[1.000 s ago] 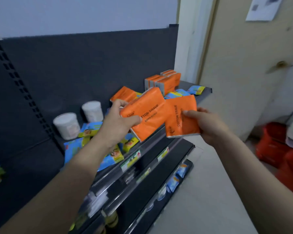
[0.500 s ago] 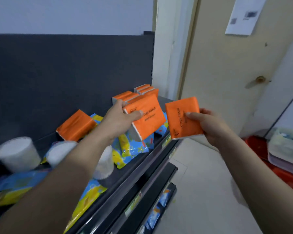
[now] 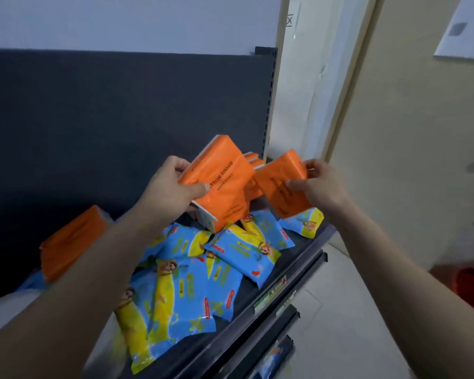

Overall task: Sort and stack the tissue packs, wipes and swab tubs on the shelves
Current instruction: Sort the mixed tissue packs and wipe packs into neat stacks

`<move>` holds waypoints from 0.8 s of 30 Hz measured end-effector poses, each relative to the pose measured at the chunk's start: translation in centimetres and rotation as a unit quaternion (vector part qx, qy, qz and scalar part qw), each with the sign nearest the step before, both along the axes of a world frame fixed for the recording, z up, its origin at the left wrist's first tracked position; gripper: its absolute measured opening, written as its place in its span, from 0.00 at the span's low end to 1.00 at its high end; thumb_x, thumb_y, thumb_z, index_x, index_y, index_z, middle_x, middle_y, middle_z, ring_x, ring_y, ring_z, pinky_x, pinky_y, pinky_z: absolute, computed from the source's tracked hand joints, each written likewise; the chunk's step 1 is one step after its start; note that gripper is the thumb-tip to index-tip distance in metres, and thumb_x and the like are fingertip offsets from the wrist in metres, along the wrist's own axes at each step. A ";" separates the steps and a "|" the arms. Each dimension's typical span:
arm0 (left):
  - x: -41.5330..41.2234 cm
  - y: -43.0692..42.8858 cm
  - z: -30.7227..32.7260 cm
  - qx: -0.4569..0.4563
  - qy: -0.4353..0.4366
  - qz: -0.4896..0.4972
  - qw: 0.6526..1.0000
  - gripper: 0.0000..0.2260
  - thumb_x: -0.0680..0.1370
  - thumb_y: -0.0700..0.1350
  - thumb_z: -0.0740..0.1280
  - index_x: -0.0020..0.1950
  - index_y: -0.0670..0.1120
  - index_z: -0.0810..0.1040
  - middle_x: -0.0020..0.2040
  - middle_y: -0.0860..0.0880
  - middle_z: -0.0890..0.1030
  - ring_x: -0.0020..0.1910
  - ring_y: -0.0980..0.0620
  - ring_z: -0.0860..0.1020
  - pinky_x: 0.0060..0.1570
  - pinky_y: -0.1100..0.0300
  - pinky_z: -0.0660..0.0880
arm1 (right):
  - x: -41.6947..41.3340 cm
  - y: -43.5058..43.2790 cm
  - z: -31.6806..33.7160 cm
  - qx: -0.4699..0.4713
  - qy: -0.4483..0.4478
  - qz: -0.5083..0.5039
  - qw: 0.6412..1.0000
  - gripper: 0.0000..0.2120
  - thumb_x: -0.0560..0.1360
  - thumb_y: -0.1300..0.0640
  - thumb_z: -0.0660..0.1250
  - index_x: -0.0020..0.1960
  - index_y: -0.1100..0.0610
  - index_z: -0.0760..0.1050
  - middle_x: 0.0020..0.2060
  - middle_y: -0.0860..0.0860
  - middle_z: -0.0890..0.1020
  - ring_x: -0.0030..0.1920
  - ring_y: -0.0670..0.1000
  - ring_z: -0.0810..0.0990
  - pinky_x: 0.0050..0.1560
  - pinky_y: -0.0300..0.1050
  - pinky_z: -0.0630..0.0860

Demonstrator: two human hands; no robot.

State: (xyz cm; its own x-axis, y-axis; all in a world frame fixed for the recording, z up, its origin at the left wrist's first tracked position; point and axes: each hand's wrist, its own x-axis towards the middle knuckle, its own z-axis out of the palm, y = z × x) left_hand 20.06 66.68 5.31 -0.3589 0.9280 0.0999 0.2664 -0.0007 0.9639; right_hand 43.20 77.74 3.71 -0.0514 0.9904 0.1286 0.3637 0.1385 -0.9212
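Orange plastic-wrapped tissue packs fill both grips: left hand [image 3: 173, 184] clasps one [image 3: 219, 181], right hand [image 3: 320, 187] clasps another [image 3: 279, 184], above the dark shelf [image 3: 293, 266].

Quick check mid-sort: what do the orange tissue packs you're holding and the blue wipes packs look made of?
Orange pack in left hand and orange pack in right hand: probably thin plastic film, semi-matte, creasing at the grip, white tissue visible at the ends. Blue wipes packs: likely glossy printed plastic film, with highlights, wrinkles and crimped ends.
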 end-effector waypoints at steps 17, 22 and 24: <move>6.0 5.9 -1.7 -0.054 0.065 0.154 0.985 0.14 0.70 0.38 0.73 0.49 0.50 0.72 0.50 0.44 0.79 0.47 0.45 0.80 0.49 0.44 0.79 | -1.5 14.1 -3.3 0.152 -0.461 0.245 0.839 0.26 0.71 0.53 0.71 0.67 0.42 0.70 0.63 0.54 0.67 0.65 0.61 0.62 0.64 0.54 0.60; 6.3 5.7 -2.1 -0.059 0.070 0.168 0.982 0.15 0.70 0.35 0.72 0.52 0.43 0.73 0.46 0.46 0.79 0.37 0.52 0.78 0.32 0.64 0.76 | -2.0 15.0 -4.8 0.185 -0.334 0.248 0.890 0.18 0.71 0.68 0.64 0.59 0.57 0.70 0.55 0.56 0.68 0.58 0.59 0.65 0.52 0.45 0.63; 6.2 5.5 -2.1 -0.057 0.073 0.180 0.979 0.15 0.70 0.34 0.72 0.53 0.42 0.72 0.44 0.47 0.77 0.34 0.55 0.75 0.24 0.71 0.70 | -2.3 15.1 -5.0 0.189 -0.345 0.243 0.887 0.14 0.70 0.68 0.63 0.55 0.60 0.70 0.54 0.57 0.70 0.57 0.59 0.66 0.48 0.43 0.60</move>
